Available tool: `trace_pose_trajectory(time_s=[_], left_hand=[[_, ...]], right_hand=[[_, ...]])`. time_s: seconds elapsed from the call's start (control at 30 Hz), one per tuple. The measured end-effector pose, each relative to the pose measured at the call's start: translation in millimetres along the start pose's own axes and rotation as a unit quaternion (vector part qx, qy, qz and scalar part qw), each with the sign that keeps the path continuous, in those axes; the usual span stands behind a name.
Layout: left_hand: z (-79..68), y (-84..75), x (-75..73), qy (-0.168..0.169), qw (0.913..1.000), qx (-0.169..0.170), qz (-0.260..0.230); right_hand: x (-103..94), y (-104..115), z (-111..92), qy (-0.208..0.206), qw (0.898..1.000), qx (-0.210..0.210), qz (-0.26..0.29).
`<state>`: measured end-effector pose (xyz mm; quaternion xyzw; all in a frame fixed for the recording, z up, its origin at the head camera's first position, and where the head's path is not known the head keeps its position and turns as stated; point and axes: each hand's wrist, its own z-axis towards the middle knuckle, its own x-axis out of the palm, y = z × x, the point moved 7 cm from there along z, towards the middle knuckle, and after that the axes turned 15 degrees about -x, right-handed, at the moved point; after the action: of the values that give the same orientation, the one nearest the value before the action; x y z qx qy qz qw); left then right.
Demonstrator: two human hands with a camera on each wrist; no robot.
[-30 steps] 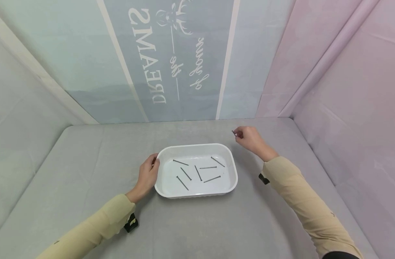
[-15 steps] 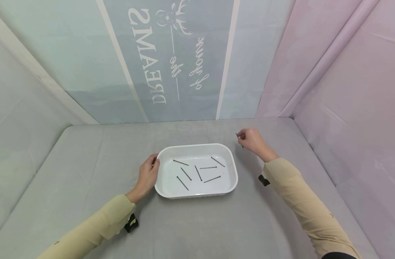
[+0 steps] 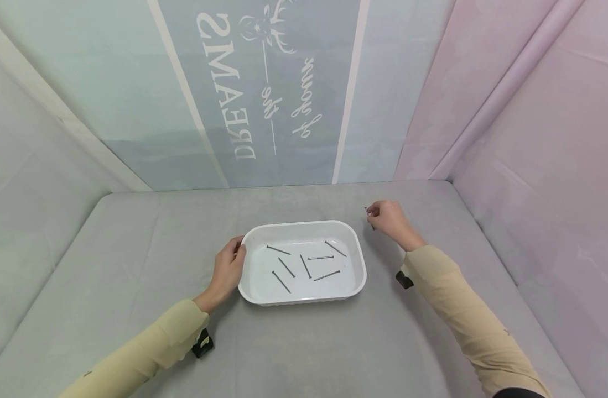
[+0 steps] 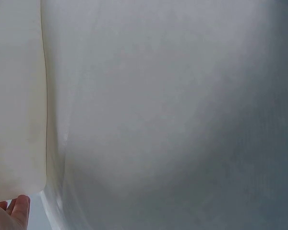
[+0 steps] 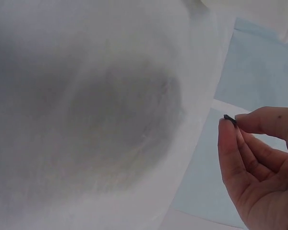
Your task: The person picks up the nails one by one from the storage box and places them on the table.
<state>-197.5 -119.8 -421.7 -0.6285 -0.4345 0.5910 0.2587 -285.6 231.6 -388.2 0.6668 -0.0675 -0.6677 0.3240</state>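
A white tray (image 3: 352, 284) with rounded corners stands on the grey table, and several dark nails (image 3: 281, 282) lie scattered on its bottom. My left hand (image 3: 228, 268) grips the tray's left end, the thumb over the rim and the other fingers partly hidden outside it. In the left wrist view only some fingertips (image 4: 20, 211) show, at the tray's edge. Beyond the tray's back right corner, my right hand (image 3: 390, 222) pinches one more nail (image 3: 367, 211) between thumb and fingers, above the table. The right wrist view shows that nail's end (image 5: 228, 118) at the fingertips.
A grey cloth covers the table (image 3: 294, 354). Behind it hangs a blue-green cloth backdrop (image 3: 284, 110) with mirrored lettering, and pale cloth walls (image 3: 547, 193) close in both sides. Dark wrist cameras (image 3: 202, 342) sit under the sleeves.
My right hand has moved slightly right and towards me, and more of the pinched nail now shows below the fingers. The left hand, the tray and its nails have stayed in place.
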Motion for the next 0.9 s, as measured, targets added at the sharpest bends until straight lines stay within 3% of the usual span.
trace_pose_trajectory(time_s=[0.53,0.9], left_hand=[[-3.1,-1.6,-0.2,0.005,1.0,0.003,-0.003],[-2.7,-1.7,0.1,0.001,1.0,0.002,0.001]], right_hand=[[8.8,-19,-6,0.001,0.997,0.069,0.046],[15.1,-32,-11,-0.008,0.994,0.09,0.056]])
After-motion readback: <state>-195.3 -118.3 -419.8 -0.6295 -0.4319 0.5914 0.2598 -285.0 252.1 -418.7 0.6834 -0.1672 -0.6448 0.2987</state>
